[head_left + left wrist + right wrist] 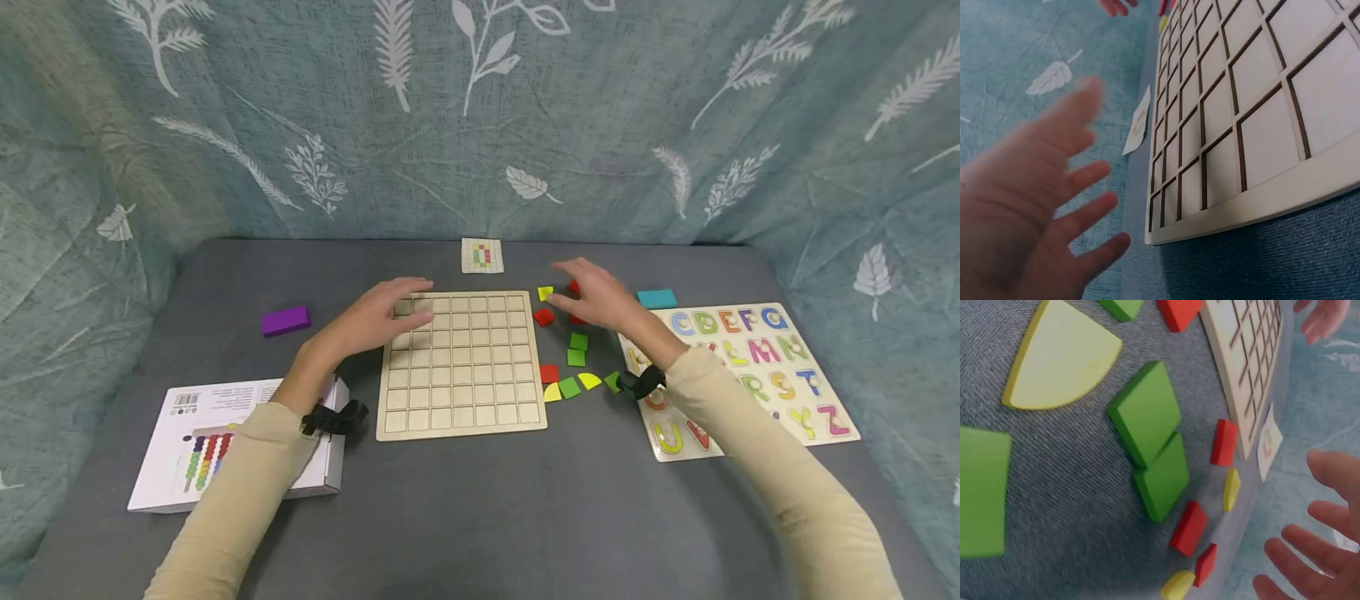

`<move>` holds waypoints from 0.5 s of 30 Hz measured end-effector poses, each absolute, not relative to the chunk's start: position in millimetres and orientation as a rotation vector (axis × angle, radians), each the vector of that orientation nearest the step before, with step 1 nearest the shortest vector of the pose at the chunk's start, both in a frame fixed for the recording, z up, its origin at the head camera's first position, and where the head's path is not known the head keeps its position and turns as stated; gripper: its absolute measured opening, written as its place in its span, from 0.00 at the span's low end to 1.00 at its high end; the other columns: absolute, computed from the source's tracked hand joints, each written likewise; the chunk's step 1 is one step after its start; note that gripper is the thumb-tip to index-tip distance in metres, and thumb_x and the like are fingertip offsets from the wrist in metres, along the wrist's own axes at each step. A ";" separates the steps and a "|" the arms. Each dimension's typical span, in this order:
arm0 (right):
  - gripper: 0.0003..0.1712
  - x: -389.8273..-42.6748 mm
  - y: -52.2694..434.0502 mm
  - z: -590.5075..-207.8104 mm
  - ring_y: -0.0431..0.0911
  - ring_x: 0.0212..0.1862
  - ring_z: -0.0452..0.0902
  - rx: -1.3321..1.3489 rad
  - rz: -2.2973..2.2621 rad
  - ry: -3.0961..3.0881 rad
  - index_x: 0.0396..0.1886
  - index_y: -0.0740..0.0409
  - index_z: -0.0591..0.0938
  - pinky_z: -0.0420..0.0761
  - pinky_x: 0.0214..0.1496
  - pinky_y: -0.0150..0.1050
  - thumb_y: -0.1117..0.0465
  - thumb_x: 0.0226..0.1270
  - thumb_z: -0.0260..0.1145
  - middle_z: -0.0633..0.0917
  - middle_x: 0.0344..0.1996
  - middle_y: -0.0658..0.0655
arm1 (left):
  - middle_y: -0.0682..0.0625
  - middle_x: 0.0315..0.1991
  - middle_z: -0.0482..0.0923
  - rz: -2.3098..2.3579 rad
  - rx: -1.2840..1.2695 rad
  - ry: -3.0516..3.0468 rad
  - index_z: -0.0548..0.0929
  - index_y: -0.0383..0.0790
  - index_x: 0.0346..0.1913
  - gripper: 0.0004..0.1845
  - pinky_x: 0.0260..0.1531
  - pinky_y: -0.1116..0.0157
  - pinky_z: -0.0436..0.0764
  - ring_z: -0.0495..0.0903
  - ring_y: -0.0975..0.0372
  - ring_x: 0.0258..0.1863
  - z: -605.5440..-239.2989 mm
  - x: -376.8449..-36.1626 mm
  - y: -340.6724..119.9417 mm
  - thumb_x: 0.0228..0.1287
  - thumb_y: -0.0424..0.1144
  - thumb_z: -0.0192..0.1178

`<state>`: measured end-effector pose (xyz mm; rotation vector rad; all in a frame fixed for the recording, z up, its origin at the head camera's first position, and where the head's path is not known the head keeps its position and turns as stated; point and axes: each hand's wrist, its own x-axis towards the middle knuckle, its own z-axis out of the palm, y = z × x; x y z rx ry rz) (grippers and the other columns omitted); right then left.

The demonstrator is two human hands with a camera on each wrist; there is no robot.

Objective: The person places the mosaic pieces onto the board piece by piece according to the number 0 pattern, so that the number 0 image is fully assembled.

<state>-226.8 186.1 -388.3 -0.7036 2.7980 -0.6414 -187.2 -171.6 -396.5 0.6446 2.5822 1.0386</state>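
A wooden grid board (461, 367) with bare square cells lies mid-table. Over its upper left corner hovers my left hand (378, 317), fingers extended and holding nothing. My right hand (596, 296) hangs above the loose pieces right of the board, its fingers spread and nothing between them. Below and around it lie red squares (1224, 442), green squares (1145, 415) and yellow quarter-round pieces (1063, 359). Some red pieces are partly hidden by the right hand in the head view. Behind the board lies a small pattern card (482, 256) with a coloured grid.
An alphabet board (750, 375) is at the right, partly under my right forearm. A teal block (657, 299) sits behind it. On the left are a purple block (286, 322) and a white box (225, 400) with an abacus picture. A leaf-patterned curtain (480, 150) stands behind the table.
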 end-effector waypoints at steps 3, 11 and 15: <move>0.31 -228.2 184.1 -391.2 0.60 0.54 0.75 -0.736 -0.666 2.811 0.67 0.64 0.71 0.75 0.53 0.55 0.54 0.69 0.63 0.74 0.61 0.68 | 0.38 0.74 0.56 0.940 0.691 2.599 0.64 0.38 0.72 0.33 0.68 0.40 0.57 0.52 0.42 0.74 -399.5 -189.8 -176.0 0.70 0.50 0.57; 0.28 -229.7 178.1 -399.6 0.60 0.58 0.75 -0.722 -0.671 2.791 0.65 0.64 0.73 0.76 0.55 0.54 0.57 0.68 0.64 0.74 0.60 0.67 | 0.37 0.75 0.54 0.765 0.675 2.592 0.64 0.38 0.72 0.37 0.68 0.39 0.56 0.50 0.39 0.74 -404.6 -185.5 -178.2 0.64 0.48 0.63; 0.27 -230.7 175.9 -402.9 0.60 0.58 0.74 -0.721 -0.692 2.781 0.64 0.64 0.73 0.76 0.56 0.54 0.59 0.68 0.64 0.75 0.59 0.66 | 0.37 0.74 0.55 0.742 0.668 2.595 0.65 0.38 0.71 0.37 0.67 0.38 0.57 0.51 0.38 0.73 -404.5 -184.3 -179.8 0.62 0.47 0.65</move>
